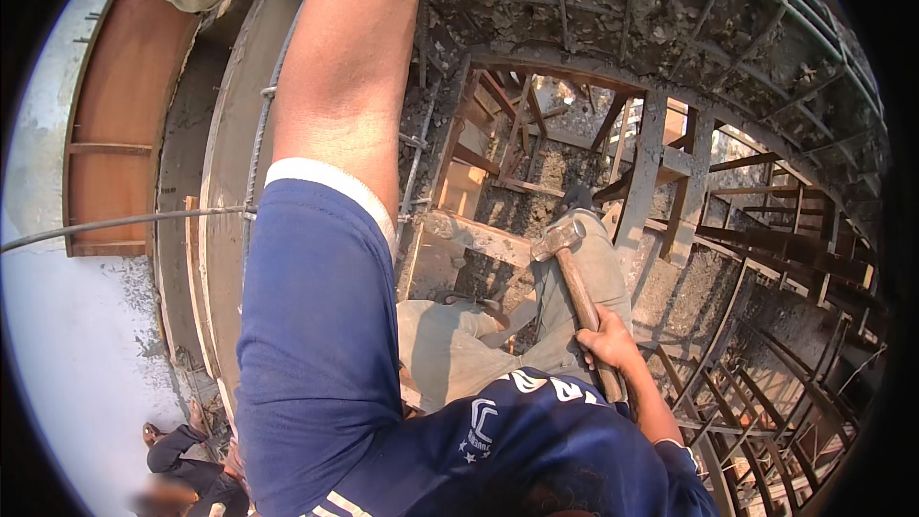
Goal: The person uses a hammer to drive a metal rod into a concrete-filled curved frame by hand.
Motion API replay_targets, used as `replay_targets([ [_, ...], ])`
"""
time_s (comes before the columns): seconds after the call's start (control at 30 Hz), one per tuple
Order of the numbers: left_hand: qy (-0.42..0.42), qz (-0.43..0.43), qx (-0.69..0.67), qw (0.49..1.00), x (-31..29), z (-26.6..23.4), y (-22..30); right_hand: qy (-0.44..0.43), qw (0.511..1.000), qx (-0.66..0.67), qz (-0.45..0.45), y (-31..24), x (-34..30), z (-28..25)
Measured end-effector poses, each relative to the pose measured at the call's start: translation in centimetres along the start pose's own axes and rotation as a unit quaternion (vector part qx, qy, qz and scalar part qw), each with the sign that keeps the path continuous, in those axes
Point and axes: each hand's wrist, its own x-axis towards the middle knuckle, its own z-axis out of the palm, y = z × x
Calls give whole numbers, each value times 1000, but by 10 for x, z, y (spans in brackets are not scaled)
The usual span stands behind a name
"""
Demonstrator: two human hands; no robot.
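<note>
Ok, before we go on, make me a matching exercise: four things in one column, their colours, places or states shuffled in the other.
Column one:
1. Hammer
2. Panel
3. Wearer's shirt
4. Wearer's trousers

Column two:
A. Dark blue with white trim
B. Gripped by the right hand
C. Greyish khaki
D. Reddish brown, toward the picture's left

Pairs: 1-B, 2-D, 3-A, 4-C

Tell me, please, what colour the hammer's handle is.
The hammer's handle is brown, seen best in the head view.
</note>
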Motion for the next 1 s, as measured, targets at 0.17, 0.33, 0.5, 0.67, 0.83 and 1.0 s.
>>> replay_targets([
  [0.17,-133,-28,-281,950,-79,-43,79,-23,1000,21,-5,-10,-5,-26],
  [0.33,-223,-22,-361,905,-213,-111,136,-58,997,45,-14,-6,-3,-21],
  [0.5,-213,-71,-304,926,-343,-186,149,-49,998,23,-33,-1,-2,-15],
  [0.67,-51,-6,-314,948,-438,-225,183,-45,997,28,-64,4,0,-12],
  [0.83,83,-123,-447,882,-404,-268,174,-20,993,-51,-108,7,1,-2],
  [1.0,85,-34,-417,905,-380,-262,185,16,975,-74,-211,18,-41,0],
])
